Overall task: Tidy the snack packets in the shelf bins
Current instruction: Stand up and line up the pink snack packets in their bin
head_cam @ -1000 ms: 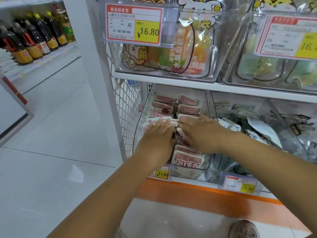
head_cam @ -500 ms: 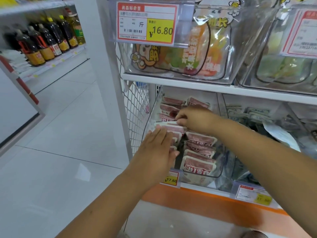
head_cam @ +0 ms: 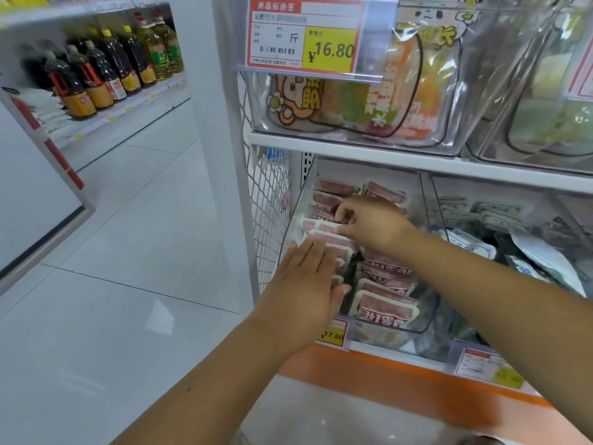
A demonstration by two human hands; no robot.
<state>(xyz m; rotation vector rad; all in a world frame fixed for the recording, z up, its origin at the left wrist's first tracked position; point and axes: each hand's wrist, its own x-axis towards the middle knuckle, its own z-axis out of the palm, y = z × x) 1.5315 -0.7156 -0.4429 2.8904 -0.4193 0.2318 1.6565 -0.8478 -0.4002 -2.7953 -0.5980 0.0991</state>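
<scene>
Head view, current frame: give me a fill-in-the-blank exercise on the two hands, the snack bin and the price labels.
1. The left hand rests with straight fingers on the pink packets in the ____ half of the clear bin.
2. The right hand has its fingers ____ round the edge of one packet.
3. The small price label just below the left hand reads ____.
4. The big price label on the bin above reads ____.

Missing words: left; curled; 17.60; 16.80

pink-and-white snack packets point(head_cam: 383, 308) stacked overlapping in two rows inside the clear left bin point(head_cam: 426, 200), labels facing near.
</scene>
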